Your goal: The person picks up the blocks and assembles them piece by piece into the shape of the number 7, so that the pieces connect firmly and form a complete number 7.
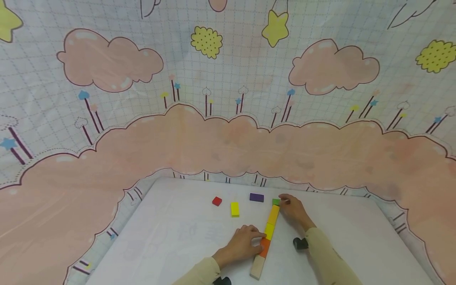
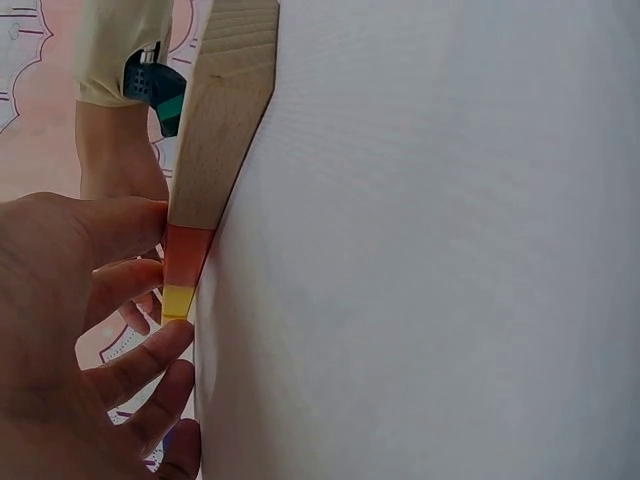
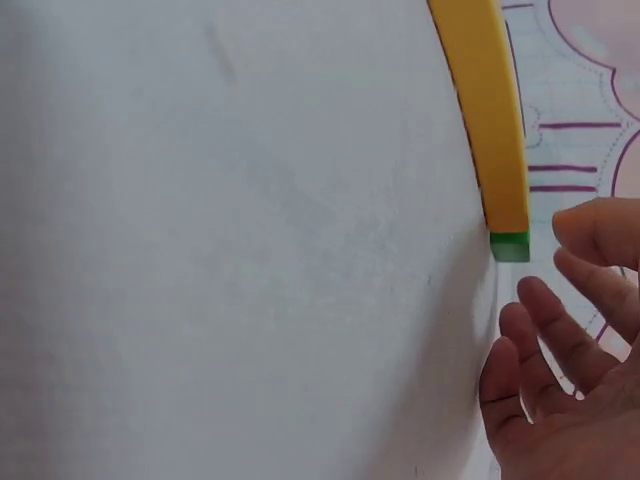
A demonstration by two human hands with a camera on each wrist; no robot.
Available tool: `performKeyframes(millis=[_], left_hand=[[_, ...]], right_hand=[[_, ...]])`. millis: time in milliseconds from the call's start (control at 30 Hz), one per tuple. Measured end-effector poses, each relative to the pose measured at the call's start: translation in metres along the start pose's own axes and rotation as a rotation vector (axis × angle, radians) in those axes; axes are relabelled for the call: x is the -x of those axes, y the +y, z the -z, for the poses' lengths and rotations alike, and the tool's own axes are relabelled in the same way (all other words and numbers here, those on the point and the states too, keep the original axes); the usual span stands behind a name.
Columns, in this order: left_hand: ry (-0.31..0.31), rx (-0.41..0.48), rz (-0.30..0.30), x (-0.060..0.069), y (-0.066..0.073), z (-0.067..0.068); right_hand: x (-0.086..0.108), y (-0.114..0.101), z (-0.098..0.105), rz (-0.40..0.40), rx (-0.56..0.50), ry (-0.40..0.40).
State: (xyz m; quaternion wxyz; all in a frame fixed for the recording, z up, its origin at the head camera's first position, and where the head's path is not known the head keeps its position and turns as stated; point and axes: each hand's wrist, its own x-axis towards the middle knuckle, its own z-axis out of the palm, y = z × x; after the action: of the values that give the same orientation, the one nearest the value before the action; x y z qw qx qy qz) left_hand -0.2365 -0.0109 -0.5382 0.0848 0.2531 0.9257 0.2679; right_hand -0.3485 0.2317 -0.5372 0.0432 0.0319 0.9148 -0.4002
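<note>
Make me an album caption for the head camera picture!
Left hand at a colourful row of blocks, right hand near its green block; red block, yellow block and purple block lie apart.

From where I stand, the left hand [image 2: 45, 310] is spread along the near side of a row of blocks on the white surface [image 2: 420, 240]. A plain wooden block [image 2: 220, 130] sits closest, its grain showing, with an orange block [image 2: 187, 255] end to end against it and a yellow block [image 2: 177, 300] beyond. The thumb tip meets the row about where wood gives way to orange; the index fingertip lies beside the orange. The remaining fingers bend loosely, their tips by the surface. Behind, partly hidden, is the right arm: cream sleeve [image 2: 115, 50], dark device [image 2: 155, 90] with a green patch, and pink patterned cloth [image 2: 25, 150].
</note>
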Motion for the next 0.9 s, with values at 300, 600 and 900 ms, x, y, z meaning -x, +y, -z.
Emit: performKeyframes(millis=[300, 600, 900], left_hand=[[-0.015, 0.006, 0.021, -0.001, 0.000, -0.001], [-0.019, 0.006, 0.029, 0.000, 0.000, -0.002], [-0.010, 0.008, 0.009, 0.000, 0.000, -0.001]], right_hand=[[0.006, -0.004, -0.005, -0.014, 0.057, -0.024], [0.011, 0.001, -0.005, 0.013, 0.084, -0.039], [0.012, 0.001, -0.004, 0.038, 0.100, -0.027]])
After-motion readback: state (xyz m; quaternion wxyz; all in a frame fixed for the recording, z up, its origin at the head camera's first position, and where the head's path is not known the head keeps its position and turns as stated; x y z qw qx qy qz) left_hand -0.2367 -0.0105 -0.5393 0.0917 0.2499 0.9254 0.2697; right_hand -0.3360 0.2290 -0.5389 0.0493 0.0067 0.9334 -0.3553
